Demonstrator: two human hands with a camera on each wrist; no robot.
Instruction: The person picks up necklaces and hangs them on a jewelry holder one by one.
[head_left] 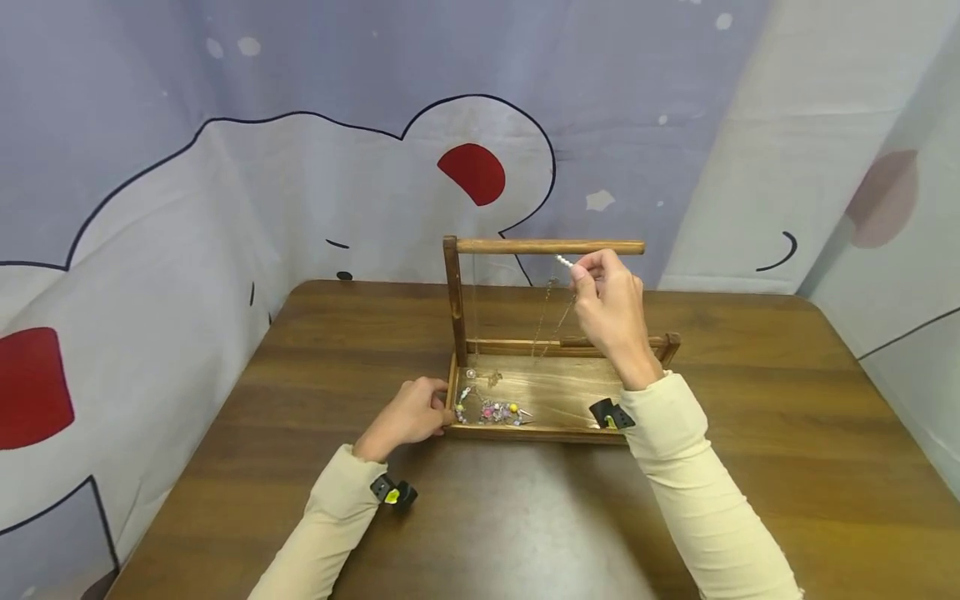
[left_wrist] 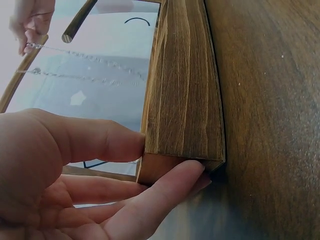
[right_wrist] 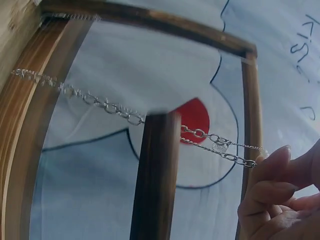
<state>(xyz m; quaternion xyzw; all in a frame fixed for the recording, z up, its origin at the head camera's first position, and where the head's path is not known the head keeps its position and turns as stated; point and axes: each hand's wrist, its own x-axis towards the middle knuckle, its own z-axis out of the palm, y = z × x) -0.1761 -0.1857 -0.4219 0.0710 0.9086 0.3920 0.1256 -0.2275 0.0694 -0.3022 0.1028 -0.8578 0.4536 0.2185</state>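
A wooden jewelry stand has a shallow tray base, a left post and a high crossbar. My left hand grips the tray's left front corner; in the left wrist view its fingertips pinch the wooden end. Just under the right half of the crossbar, my right hand pinches a necklace between thumb and fingers. A short row of white beads sticks out from the fingertips. The necklace's silver-looking chain stretches away from the hand in the right wrist view.
Colourful beaded jewelry lies at the tray's left front. A thin necklace hangs near the left post. A short wooden arm juts up close to the chain. Patterned cloth stands behind the wooden table.
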